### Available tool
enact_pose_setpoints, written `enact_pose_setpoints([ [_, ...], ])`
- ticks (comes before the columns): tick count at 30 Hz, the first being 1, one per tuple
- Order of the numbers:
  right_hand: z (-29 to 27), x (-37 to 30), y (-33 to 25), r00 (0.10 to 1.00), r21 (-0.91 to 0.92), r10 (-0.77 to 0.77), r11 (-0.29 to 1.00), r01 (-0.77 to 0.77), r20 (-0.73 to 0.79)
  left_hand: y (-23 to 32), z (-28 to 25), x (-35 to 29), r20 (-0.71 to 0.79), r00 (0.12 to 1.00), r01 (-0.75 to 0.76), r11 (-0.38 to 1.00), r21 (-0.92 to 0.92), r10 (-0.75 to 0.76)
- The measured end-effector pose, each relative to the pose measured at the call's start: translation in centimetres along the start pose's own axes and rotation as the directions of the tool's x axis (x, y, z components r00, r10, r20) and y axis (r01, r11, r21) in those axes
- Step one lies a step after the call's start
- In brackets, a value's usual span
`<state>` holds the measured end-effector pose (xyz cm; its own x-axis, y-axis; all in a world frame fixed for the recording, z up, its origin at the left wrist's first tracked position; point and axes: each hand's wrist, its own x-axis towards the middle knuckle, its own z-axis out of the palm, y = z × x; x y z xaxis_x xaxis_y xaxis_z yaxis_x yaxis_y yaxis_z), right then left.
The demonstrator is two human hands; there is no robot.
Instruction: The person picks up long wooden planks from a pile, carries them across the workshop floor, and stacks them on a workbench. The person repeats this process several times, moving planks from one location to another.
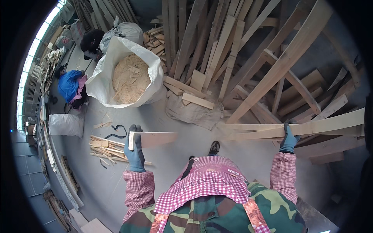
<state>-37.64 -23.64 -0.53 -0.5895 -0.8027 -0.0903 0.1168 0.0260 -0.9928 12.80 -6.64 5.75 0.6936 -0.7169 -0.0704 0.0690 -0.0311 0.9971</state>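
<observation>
My left hand (pixel 135 155), in a blue-grey work glove, is closed around the end of a wooden board (pixel 157 139). The board points rightward in front of me, and its far end is smeared. On the other side, my right hand (pixel 288 140), gloved alike, grips long pale wooden planks (pixel 330 126) that run sideways past it. Their left ends blur near the middle of the view. How many planks the right fingers enclose is hard to make out. Beside and below my left hand, a loose pile of thin wood strips (pixel 107 149) lies on the floor.
A big white sack (pixel 149 93) full of sawdust stands ahead. Long boards (pixel 229 50) lean at the back, with a slanting timber frame (pixel 287 58) at right. Offcuts (pixel 198 101) lie on a crumpled sack. A person in blue (pixel 70 87) crouches at far left near another white sack (pixel 64 124).
</observation>
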Motion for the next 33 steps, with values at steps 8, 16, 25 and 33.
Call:
enact_pose_setpoints([
  [8, -1.0, 2.1, 0.5, 0.999, -0.086, 0.019, 0.996, -0.021, -0.03, -1.1, 2.3, 4.7, 0.144, 0.989, -0.059, 0.818, 0.572, -0.029],
  [16, -1.4, 2.0, -0.4, 0.999, -0.153, 0.018, 0.988, -0.025, -0.049, -3.8, 5.0, 13.5, -0.046, 0.954, 0.297, 0.909, 0.291, -0.297],
  [25, -3.8, 1.2, -0.6, 0.991, -0.225, 0.062, 0.971, -0.086, -0.115, -11.4, 11.3, 21.1, 0.267, 0.92, 0.074, 0.795, 0.602, -0.288],
  [33, -5.0, 0.3, -0.4, 0.986, -0.236, 0.067, 0.967, -0.102, -0.153, -12.8, 19.0, 30.0, 0.359, 0.849, -0.093, 0.558, 0.824, -0.388],
])
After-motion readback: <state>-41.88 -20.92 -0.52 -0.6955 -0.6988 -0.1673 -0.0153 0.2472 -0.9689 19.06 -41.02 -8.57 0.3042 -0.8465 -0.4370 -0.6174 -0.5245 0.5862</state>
